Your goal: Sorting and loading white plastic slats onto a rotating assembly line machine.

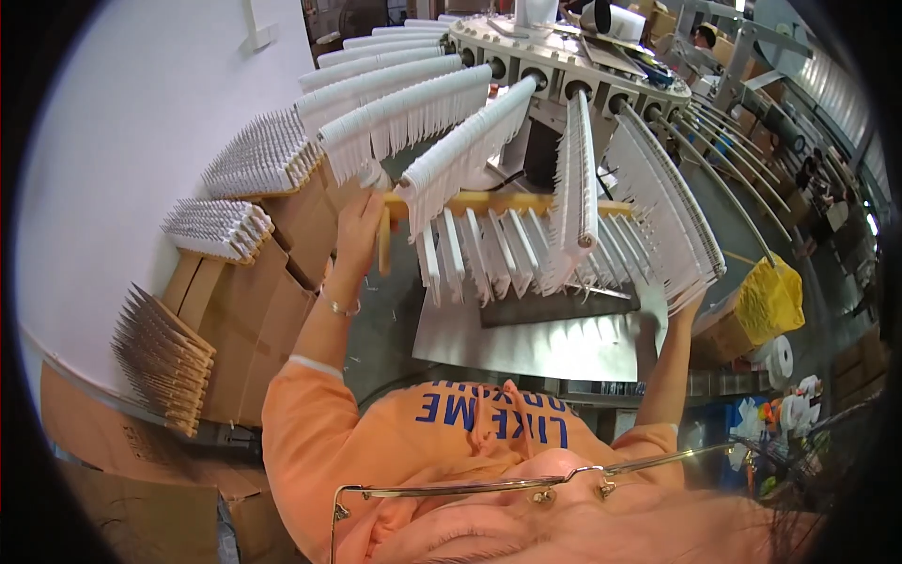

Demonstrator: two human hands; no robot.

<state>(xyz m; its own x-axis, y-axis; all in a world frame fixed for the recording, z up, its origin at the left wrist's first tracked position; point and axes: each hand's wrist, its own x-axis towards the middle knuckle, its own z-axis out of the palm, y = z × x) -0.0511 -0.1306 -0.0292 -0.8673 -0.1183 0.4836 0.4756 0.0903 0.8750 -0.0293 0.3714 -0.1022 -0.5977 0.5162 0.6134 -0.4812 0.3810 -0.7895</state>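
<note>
My left hand is closed round the left end of a yellow wooden rack. From the rack hangs a row of flat white strips, in front of me at chest height. My right hand is at the rack's right side, its fingers hidden behind a long rod covered with white fringe. More white-fringed rods reach out over the rack from a round machine hub. Beneath the rack lies a shiny metal sheet.
To the left, spiky boards stand on cardboard boxes, beside a white wall. Bare rods stick out from the hub on the right. A yellow bag sits on a box, near a white roll. Other people are far back.
</note>
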